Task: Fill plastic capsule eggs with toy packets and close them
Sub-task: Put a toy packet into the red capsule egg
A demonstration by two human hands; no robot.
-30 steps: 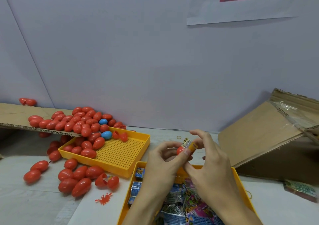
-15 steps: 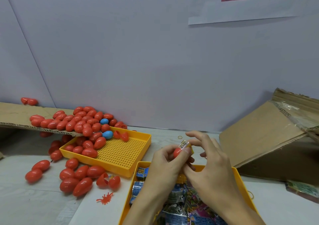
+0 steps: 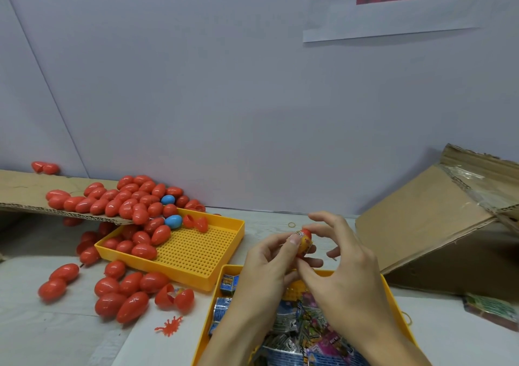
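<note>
Both hands meet above the near yellow tray, which holds several toy packets. My left hand grips a red capsule egg half, its thumb pressing a yellow toy packet into it. My right hand curls round the egg half from the right and below, index finger on its top. The packet sits mostly inside the egg. Many closed red eggs lie on the table at the left.
A second yellow perforated tray holds red eggs and a blue egg. A cardboard sheet carries more eggs at the far left. An open egg and a red toy splat lie near. A tilted cardboard box stands right.
The toy packet has sunk further into the red egg half under my left thumb. Both hands stayed in the same spot above the near tray.
</note>
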